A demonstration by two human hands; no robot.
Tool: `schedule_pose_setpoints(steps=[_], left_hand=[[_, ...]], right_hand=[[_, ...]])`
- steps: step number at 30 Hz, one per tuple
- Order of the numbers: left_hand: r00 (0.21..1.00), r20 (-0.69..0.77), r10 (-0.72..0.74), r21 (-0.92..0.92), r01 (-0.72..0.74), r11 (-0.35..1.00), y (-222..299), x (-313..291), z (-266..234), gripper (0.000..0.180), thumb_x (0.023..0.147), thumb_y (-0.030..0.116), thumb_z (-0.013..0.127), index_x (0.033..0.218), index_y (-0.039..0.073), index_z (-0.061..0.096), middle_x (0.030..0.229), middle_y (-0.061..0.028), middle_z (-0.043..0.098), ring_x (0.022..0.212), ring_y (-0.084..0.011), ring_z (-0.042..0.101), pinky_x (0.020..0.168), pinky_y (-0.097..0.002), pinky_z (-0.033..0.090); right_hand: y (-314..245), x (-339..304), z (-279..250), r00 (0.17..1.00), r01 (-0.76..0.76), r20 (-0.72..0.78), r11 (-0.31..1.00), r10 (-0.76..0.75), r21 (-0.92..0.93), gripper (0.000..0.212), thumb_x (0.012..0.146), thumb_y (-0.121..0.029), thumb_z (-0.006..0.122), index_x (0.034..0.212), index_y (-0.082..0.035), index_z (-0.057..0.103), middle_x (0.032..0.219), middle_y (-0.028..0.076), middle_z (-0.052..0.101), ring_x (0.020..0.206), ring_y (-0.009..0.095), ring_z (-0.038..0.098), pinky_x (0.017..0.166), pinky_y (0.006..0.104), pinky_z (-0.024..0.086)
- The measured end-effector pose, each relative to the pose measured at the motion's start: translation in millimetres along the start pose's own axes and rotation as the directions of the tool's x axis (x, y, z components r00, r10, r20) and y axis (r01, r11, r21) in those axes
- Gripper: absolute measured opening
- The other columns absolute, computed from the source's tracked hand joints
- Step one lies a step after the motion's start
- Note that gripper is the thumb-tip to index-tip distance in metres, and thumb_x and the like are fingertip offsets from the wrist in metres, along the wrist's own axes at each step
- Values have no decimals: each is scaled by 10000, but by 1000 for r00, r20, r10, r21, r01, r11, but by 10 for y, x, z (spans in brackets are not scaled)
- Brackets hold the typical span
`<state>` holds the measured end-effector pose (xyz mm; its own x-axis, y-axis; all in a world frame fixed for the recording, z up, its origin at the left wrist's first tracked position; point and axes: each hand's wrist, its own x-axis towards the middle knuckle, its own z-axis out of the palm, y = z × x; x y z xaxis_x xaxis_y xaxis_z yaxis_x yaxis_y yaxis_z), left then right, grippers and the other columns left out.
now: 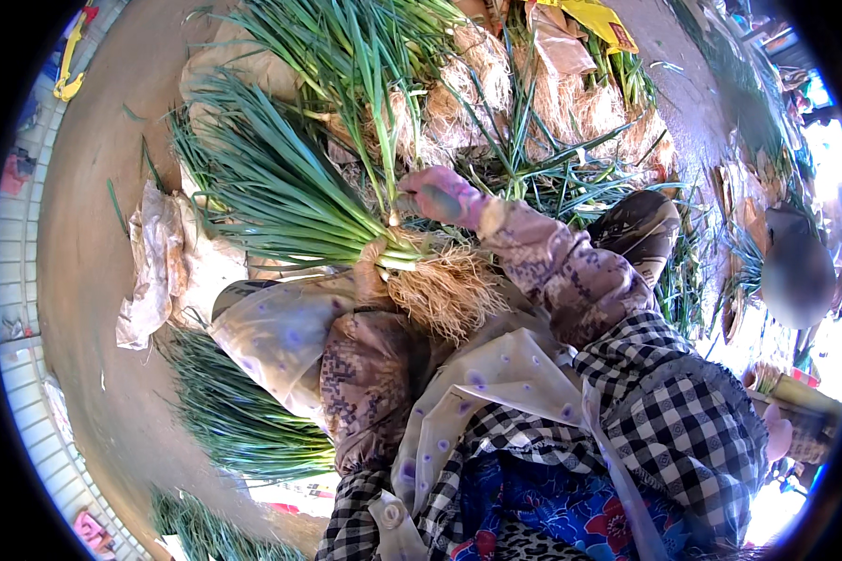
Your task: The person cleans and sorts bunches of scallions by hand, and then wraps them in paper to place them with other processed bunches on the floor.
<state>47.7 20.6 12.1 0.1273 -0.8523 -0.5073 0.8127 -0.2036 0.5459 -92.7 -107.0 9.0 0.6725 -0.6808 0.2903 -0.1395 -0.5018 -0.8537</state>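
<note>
My left hand (372,271) is closed around the white ends of a thick bunch of green onions (295,210). Its leaves fan out to the upper left, and its pale tangled roots (444,290) hang to the right over my lap. Just above the bunch, my right hand (442,196), pinkish with a grey patch, has its fingers closed at a single green onion stalk (384,168). That stalk stands almost upright, its small white bulb close over the bunch. Part of the left fingers is hidden behind the stems.
A large heap of green onions (337,47) lies ahead, roots (557,103) toward the right. Loose leaves (571,192) are scattered beyond my right arm. More bundles (243,407) lie at left on the brown ground (94,234), near crumpled sacking (150,266). A yellow bag (601,21) sits far off.
</note>
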Motion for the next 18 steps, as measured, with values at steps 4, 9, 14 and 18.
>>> schedule_pose_setpoints(steps=[4,9,14,18], left_hand=[[997,-59,51,104,-45,994,39,113,-338,204,766,168,584,876,-3,572,730,-83,609,572,-153,583,449,-210,454],[995,0,97,148,-96,984,1,155,-349,218,773,176,567,895,-3,570,726,-91,614,577,-160,592,447,-199,452],[996,48,74,190,-82,978,27,-13,-211,284,768,250,577,913,6,561,743,-78,614,589,-153,595,476,-213,478],[977,209,38,142,-69,987,20,-37,-247,288,772,261,581,917,13,558,749,-85,605,610,-159,595,504,-239,497]], right_hand=[[-770,-240,4,979,-6,203,992,-20,128,111,808,-181,591,801,-77,630,607,7,576,516,90,516,452,226,410],[-491,-483,-678,825,-324,390,908,409,-266,253,793,-204,619,980,-36,592,774,70,607,747,124,578,584,252,464],[-398,-156,-440,714,-696,191,714,674,81,400,789,-294,624,1082,-38,532,822,39,599,579,99,530,526,242,443],[-220,305,-185,806,-492,301,296,509,819,361,794,-238,624,1062,-17,524,830,25,583,573,78,493,519,205,421]])
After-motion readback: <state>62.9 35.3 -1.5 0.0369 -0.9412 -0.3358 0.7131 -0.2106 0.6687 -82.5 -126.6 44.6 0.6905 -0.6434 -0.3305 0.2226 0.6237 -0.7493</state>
